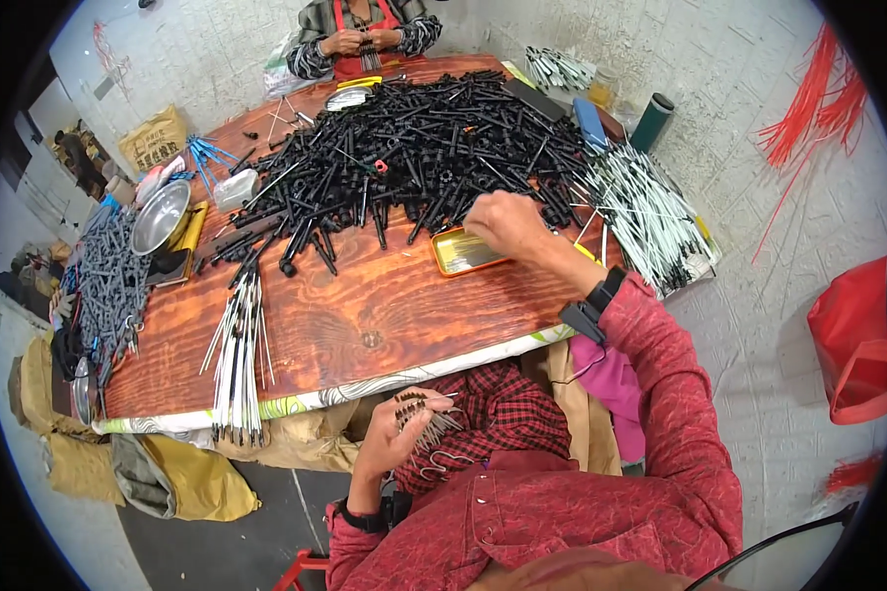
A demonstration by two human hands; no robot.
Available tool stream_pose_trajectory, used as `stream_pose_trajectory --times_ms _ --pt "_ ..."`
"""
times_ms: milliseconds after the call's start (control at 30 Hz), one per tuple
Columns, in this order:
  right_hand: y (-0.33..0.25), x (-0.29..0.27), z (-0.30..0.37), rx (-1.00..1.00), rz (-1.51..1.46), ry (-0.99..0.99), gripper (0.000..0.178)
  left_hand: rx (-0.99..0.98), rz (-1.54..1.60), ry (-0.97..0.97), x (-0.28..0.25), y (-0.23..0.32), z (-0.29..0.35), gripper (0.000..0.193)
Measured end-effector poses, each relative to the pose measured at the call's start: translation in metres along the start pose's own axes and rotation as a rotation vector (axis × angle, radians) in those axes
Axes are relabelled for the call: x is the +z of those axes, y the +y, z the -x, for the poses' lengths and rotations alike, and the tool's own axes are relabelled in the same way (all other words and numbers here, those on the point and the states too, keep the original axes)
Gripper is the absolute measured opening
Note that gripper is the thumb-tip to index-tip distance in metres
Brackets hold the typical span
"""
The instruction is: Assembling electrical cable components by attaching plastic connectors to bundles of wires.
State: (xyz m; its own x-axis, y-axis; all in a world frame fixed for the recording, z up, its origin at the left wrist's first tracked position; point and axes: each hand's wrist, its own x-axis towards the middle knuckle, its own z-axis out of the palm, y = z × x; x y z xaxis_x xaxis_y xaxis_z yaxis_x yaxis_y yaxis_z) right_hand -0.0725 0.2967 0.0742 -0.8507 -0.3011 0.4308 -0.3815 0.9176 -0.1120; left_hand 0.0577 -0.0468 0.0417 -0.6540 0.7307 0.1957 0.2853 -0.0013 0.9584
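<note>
My left hand (400, 433), low over my lap, is closed round a bunch of thin pale rods (443, 429) with dark brown coiled-looking ends. My right hand (508, 225) reaches across the table to the inner right end of a shallow yellow-rimmed tin (455, 253). Thin, needle-like pieces lie in that tin. The right fingers are bent down and pressed together; whatever is between them is too small or hidden to make out. Right behind the tin rises a big heap of black plastic tube-like parts (414, 148).
White rods with black ends lie in a bundle (238, 345) overhanging the table's front edge; more white rods (650, 217) are at the right. A metal bowl (161, 217) and grey parts (108, 281) sit left. Across the table, a co-worker's hands (363, 41) hold dark rods.
</note>
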Motion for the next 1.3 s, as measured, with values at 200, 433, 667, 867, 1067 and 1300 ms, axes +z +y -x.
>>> stream_pose_trajectory --times_ms 200,433,667,867,1067,1300 --pt "0.020 0.005 -0.097 0.071 -0.080 0.039 0.016 -0.055 0.051 -0.005 -0.018 -0.008 -0.012 0.023" --pt "0.013 0.049 -0.191 0.013 -0.068 0.071 0.018 -0.005 0.027 -0.030 -0.039 -0.018 -0.011 0.025" --pt "-0.018 0.085 -0.213 -0.029 0.253 -0.059 0.022 -0.054 0.099 0.001 -0.052 -0.022 0.007 0.026" --pt "-0.010 0.101 -0.209 0.022 0.157 0.103 0.023 -0.070 0.075 0.014 -0.058 -0.025 0.009 0.024" --pt "-0.046 0.023 -0.165 0.006 -0.053 0.220 0.020 -0.040 0.123 0.016 -0.054 -0.025 0.014 0.025" --pt "-0.159 -0.008 -0.005 -0.073 -1.027 -0.339 0.021 -0.017 0.143 0.011 -0.043 -0.022 0.036 0.025"
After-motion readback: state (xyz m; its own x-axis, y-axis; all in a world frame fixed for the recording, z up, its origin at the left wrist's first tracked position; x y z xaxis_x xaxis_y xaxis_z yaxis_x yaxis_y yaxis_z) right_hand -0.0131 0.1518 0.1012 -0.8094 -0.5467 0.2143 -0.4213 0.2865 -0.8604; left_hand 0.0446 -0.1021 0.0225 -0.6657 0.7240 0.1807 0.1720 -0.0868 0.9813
